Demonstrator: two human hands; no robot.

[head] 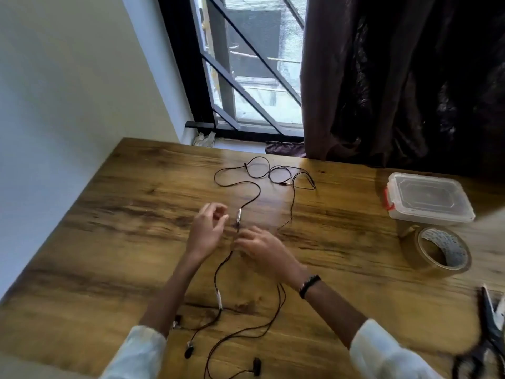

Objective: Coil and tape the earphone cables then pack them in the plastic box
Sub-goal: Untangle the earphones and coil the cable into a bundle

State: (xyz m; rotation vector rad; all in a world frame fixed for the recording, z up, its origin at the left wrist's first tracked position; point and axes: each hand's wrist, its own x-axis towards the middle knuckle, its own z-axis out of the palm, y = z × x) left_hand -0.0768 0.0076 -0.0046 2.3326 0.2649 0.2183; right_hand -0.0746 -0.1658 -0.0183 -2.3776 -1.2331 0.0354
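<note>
Black earphone cables (255, 187) lie loose and uncoiled across the wooden table (123, 214), with a white inline piece (238, 214) near the middle and earbuds (189, 351) close to me. My right hand (259, 246) rests on a cable just below that white piece, fingers pinched around it. My left hand (207, 228) hovers beside it, fingers apart and holding nothing. A clear plastic box (429, 198) with red clasps stands shut at the right. A roll of brown tape (440, 251) lies in front of the box.
Scissors (492, 332) lie at the table's right edge. A wall runs along the left side. Behind the table are a window (254, 77) and a dark curtain (396, 77).
</note>
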